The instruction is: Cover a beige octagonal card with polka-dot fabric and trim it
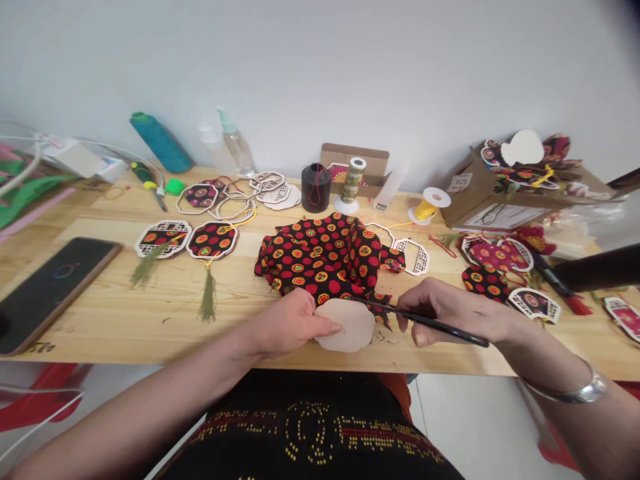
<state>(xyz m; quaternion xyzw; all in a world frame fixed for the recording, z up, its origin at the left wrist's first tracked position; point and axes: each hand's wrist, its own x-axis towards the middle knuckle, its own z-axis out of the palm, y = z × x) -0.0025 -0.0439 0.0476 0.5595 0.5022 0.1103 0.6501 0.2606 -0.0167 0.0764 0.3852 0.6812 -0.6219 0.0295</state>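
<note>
My left hand [285, 325] is closed, its thumb pressing on a pale rounded-corner card [353, 328] near the table's front edge. Dark patterned fabric [320, 257] with red and yellow dots lies bunched behind the card and meets its far edge. Black scissors [453, 330] are gripped in my right hand [443, 308]. Their blades point left along the card's far edge, at the fabric. A jagged fabric strip hangs at the card's right. How far apart the blades are, I cannot tell.
Tasselled ornaments [212, 240] and a phone [57, 287] lie on the left. Along the wall stand a black thread cone [315, 189], a yellow thread spool [429, 204] and a spray bottle [237, 147]. A cardboard box [465, 197] and more fabric ornaments [495, 257] are at right.
</note>
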